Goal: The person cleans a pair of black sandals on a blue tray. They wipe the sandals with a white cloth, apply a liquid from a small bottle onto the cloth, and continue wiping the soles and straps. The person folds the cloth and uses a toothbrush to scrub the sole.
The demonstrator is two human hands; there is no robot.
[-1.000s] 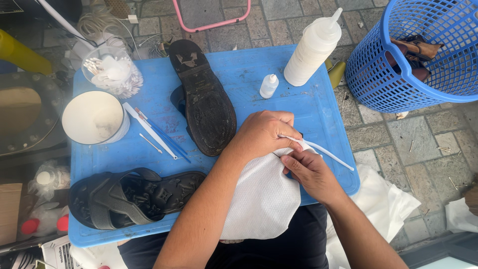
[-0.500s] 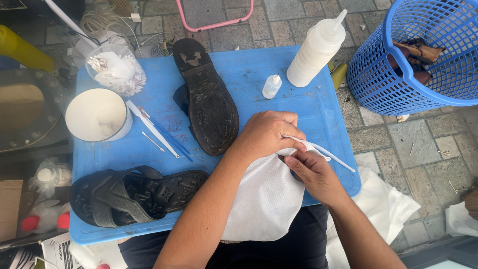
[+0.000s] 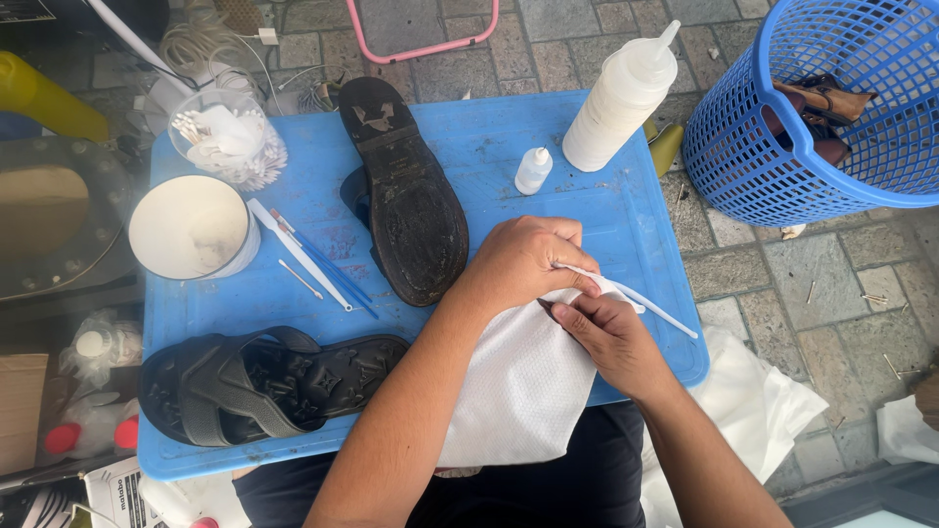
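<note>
- Hands, two: left hand [image 3: 523, 259] and right hand [image 3: 608, 337], both over the near right part of the blue surface [image 3: 606, 210].
- White stick, one [image 3: 646, 301]: thin, lying slantwise between the two hands; left fingers closed on its upper end, far end jutting right past the right hand.
- White cloth, one [image 3: 518, 391]: textured, draped from the hands down over the surface's near edge; right fingers pinched together on its top edge beside the stick.
- Black sandals, two: one [image 3: 406, 196] sole up at the middle of the surface, one [image 3: 264, 386] strap side up at the near left corner.
- White bottles, two: a tall squeeze bottle [image 3: 621, 98] at the far right edge, a small dropper bottle [image 3: 533, 171] just beside it.
- White cup, one [image 3: 191, 227], on the left.
- Clear tub of cotton swabs, one [image 3: 227, 142], behind the cup.
- Thin tools, several [image 3: 308, 256], lying between cup and upturned sandal; exact count unclear.
- Blue mesh basket, one [image 3: 782, 147], on the paved floor to the right, well apart from the hands.
</note>
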